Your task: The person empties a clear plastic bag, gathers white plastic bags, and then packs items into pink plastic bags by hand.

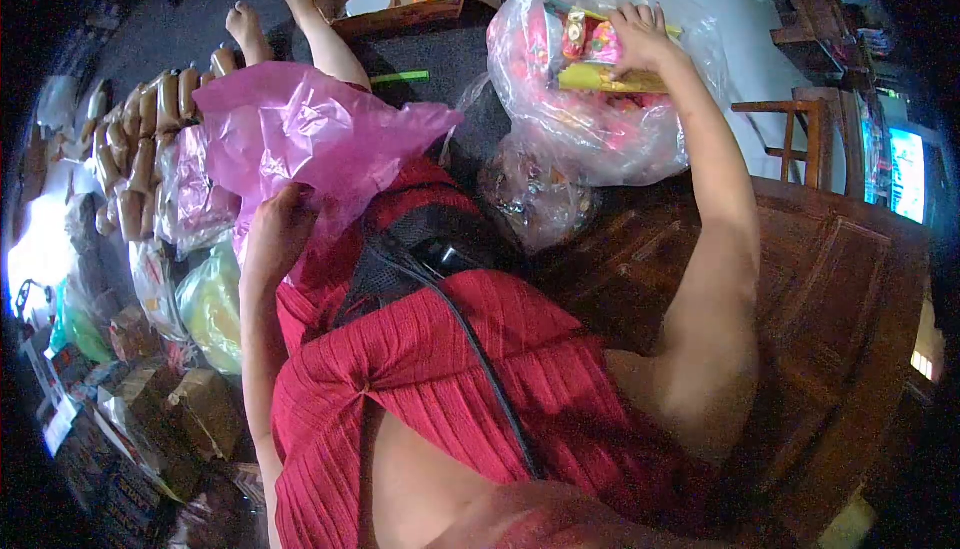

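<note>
Red clothing (430,349) lies nearest, crossed by a black cord (478,359). Over the lap and legs spreads a pink bag (310,139); the left hand (280,229) has its near edge pinched, fingers mostly closed and partly hidden. Ahead to the right, beyond the wooden seat (800,269), bulges a clear bag (525,129) of bright packets (605,44). The right hand (642,44) lies on the top ones, fingers spread wide, beside a yellow pack (585,77); whether it grips anything, I cannot tell.

As far as shows, the work looks barely begun: the pink bag seems slack, with nothing visible inside, while the clear bag looks well filled. Handling its packets appears mostly left to do. Filled brown bags (187,94) lie in rows at left; whether they belong to this work is unclear.
</note>
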Demonstrator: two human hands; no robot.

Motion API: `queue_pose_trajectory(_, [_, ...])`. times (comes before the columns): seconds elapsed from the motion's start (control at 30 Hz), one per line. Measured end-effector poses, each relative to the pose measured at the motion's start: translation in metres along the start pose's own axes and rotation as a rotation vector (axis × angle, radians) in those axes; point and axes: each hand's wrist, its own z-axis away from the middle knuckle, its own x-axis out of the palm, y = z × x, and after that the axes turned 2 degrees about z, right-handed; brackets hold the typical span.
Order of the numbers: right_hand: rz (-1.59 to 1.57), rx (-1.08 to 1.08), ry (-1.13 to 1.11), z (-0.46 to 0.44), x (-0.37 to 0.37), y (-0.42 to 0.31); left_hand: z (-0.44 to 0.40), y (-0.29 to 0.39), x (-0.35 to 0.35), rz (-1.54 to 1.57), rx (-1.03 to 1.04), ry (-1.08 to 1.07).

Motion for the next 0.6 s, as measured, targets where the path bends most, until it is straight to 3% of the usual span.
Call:
queue_pose_trajectory(0.3, [-0.106, -0.178, 0.431, 0.047, 0.035, -0.002, 0.001, -0.002, -0.004, -0.027, 0.007, 0.032])
queue_pose_trajectory(0.37, [-0.096, -0.19, 0.399, 0.048, 0.039, 0.001, 0.002, 0.004, -0.007, -0.012, -0.072, 0.001])
queue_pose_trajectory(0.53, [-0.125, -0.191, 0.311, 0.044, 0.028, -0.004, 0.007, 0.004, -0.008, 0.009, -0.027, 0.048])
queue_pose_trajectory(0.6, [-0.009, -0.101, 0.145, 0.04, 0.019, -0.011, 0.008, 0.002, -0.009, 0.019, -0.04, 0.048])
